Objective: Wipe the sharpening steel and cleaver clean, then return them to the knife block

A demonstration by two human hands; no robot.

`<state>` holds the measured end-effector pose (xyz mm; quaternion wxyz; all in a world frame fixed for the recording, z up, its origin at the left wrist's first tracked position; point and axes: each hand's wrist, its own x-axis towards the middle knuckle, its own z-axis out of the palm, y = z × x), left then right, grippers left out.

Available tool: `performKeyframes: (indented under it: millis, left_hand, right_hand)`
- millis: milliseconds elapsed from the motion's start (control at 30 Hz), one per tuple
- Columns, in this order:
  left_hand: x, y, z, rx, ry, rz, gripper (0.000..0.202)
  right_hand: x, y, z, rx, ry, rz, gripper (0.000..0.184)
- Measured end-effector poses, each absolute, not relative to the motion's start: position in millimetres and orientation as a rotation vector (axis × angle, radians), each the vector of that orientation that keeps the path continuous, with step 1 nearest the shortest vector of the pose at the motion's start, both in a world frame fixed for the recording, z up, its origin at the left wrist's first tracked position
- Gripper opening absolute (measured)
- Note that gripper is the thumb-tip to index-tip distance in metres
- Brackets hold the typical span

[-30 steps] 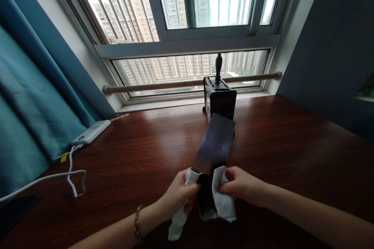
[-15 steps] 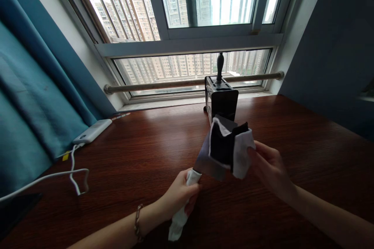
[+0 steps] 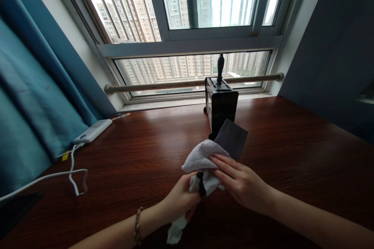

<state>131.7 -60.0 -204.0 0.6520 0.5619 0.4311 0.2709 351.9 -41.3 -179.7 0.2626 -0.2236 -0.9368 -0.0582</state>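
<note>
My left hand (image 3: 182, 198) is closed round the white-wrapped handle (image 3: 177, 228) of a cleaver. The cleaver's broad grey blade (image 3: 232, 138) points up and to the right, above the table. Over the blade's lower part lies a white cloth (image 3: 201, 155) with a black side. My right hand (image 3: 244, 184) presses this cloth against the blade with its fingers together. The cloth hides the blade's base and part of the handle near my left hand.
Just behind the blade stands a black knife block (image 3: 223, 109) with one dark handle (image 3: 220, 69) upright in it. At the left lie a white power bank (image 3: 92, 130) and a white cable (image 3: 73, 179) on the brown table (image 3: 140, 132). A blue curtain (image 3: 37, 97) hangs beside it.
My right hand has brought the cloth down and left onto the blade near the handle, and its white side now faces up. More of the blade's tip shows. My left hand keeps its grip.
</note>
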Motion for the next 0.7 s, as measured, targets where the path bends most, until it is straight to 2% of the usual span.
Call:
performKeyframes:
  millis: [400, 533, 700]
  left_hand:
    - [127, -59, -207, 1.240, 0.947, 0.582, 0.015]
    - [129, -58, -205, 1.244, 0.951, 0.582, 0.017]
    - [130, -58, -204, 1.241, 0.955, 0.595, 0.021]
  right_hand:
    - [388, 4, -178, -1.081, -2.224, -0.472, 0.038]
    - [385, 1, -182, -0.993, -2.278, -0.480, 0.039]
    - [366, -22, -181, -0.653, -2.568, -0.302, 0.039]
